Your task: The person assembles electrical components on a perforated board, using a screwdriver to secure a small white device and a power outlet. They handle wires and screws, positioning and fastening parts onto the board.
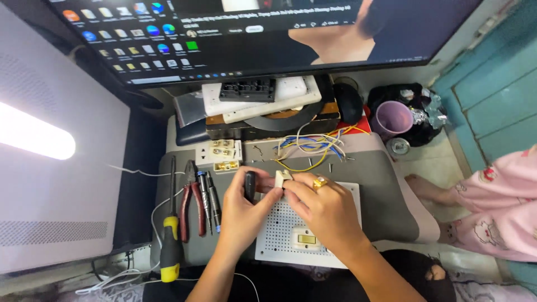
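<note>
A wide dark-framed computer monitor (251, 39) glows across the top of a cramped work corner. Left of the monitor, a pale perforated panel (56, 184) carries a bright oblong light (31, 137). Right of the monitor stands a teal panelled wooden door (498, 95), above a pale tiled floor (430, 162).

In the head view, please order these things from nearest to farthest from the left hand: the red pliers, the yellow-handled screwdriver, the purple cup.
From the left hand:
1. Red pliers, just left of it on the grey mat.
2. Yellow-handled screwdriver, further left, near the mat's edge.
3. Purple cup, far off at the upper right, beyond the wires.
</note>
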